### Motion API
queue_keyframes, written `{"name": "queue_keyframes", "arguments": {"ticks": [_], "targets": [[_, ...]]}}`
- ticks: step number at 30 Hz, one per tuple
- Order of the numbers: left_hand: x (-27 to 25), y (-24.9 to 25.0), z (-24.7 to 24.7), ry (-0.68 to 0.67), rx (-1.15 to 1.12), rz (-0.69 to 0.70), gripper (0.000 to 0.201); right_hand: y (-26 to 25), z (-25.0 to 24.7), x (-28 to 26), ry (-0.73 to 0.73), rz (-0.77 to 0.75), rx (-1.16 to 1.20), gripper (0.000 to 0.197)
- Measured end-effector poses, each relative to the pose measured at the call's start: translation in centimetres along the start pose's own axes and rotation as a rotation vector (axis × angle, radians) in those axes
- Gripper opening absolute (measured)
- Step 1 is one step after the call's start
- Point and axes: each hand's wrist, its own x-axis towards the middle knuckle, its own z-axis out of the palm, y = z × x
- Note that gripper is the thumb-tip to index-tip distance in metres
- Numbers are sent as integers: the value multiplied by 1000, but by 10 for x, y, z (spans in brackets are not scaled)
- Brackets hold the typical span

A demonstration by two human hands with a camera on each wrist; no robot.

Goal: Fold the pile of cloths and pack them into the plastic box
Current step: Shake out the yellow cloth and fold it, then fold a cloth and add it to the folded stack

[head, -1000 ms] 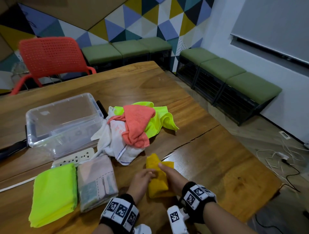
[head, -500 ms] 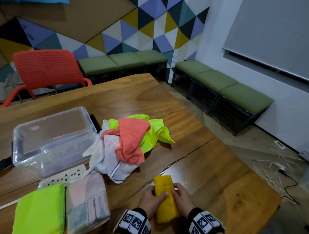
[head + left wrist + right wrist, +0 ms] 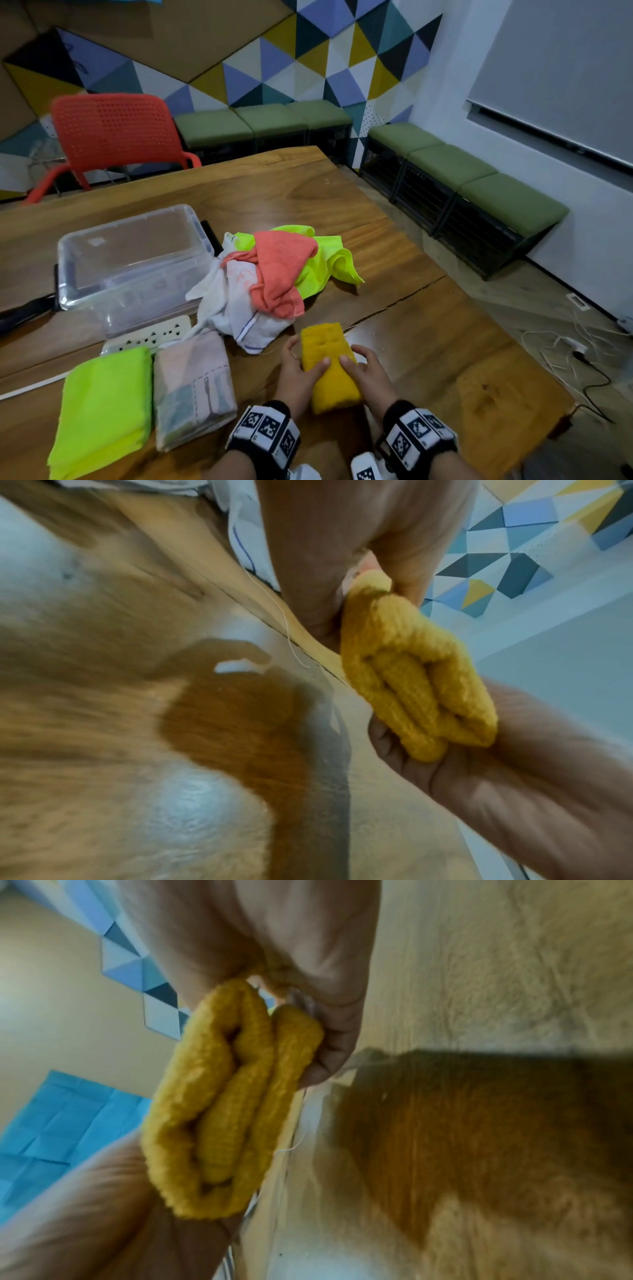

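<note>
Yellow cloth [image 3: 329,366]: folded into a thick oblong and held between both hands near the front edge of the wooden table [image 3: 428,359]; its stacked layers are seen end-on in both wrist views.
Left hand [image 3: 297,370]: clamped on the cloth's left side, thumb laid over the top.
Right hand [image 3: 367,371]: clamped on the right side, thumb likewise on top (the other fingers are hidden beneath the fabric).
Plastic box [image 3: 133,263]: clear, set on the far left of the table, nothing seen inside.
Unfolded pile [image 3: 274,277]: white, coral and lime cloths heaped just right of the box, touching it.
Folded cloths: a lime one [image 3: 102,407] and a pale printed one [image 3: 193,387] laid side by side at near left.
Power strip [image 3: 150,337]: white, lying between the box and the folded cloths.
</note>
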Motion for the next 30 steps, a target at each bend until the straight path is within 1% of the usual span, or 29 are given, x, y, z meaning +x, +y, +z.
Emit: {"name": "queue_keyframes", "arguments": {"ticks": [2, 5, 6, 7, 9, 13, 15, 18, 21, 23, 24, 25, 26, 27, 28, 29, 30], "targets": [[-3, 1, -7, 2, 11, 24, 65, -1, 6, -2, 30, -58, -53, 36], [-12, 8, -11, -125, 144, 89, 46, -3, 14, -5, 50, -158, -196, 22], [-16, 11, -13, -158, 211, 117, 42, -4, 16, -7, 40, -183, -249, 24], [-19, 14, -16, -163, 268, 144, 41, -6, 19, -9, 18, -202, -290, 27], [-24, 20, -26, -117, 372, 185, 44, -9, 29, -14, -45, -232, -322, 36], [-34, 29, -57, 38, 584, 208, 56, -20, 64, -23, -195, -283, -350, 47], [-40, 36, -77, 110, 616, 192, 58, -27, 88, -24, -268, -317, -387, 50], [-48, 48, -109, 198, 612, 162, 59, -34, 126, -21, -310, -376, -408, 50], [-53, 56, -138, 280, 647, 218, 59, -40, 159, -18, -366, -380, -401, 50], [-54, 61, -153, 299, 678, 214, 62, -41, 175, -16, -379, -399, -431, 51], [-53, 62, -161, 303, 717, 171, 65, -41, 182, -13, -382, -383, -447, 52], [-52, 61, -168, 310, 799, 119, 65, -39, 187, -9, -392, -355, -463, 52], [-50, 61, -175, 321, 911, 76, 63, -36, 192, -6, -401, -333, -523, 52], [-51, 61, -180, 335, 1007, 65, 57, -30, 196, -2, -387, -322, -624, 52], [-51, 62, -184, 354, 1087, 79, 51, -26, 199, 0, -330, -348, -758, 51], [-51, 62, -188, 396, 1162, 143, 45, -21, 200, 0, -221, -423, -872, 48], [-50, 62, -190, 444, 1235, 243, 42, -18, 201, -1, -174, -514, -972, 47]]}}
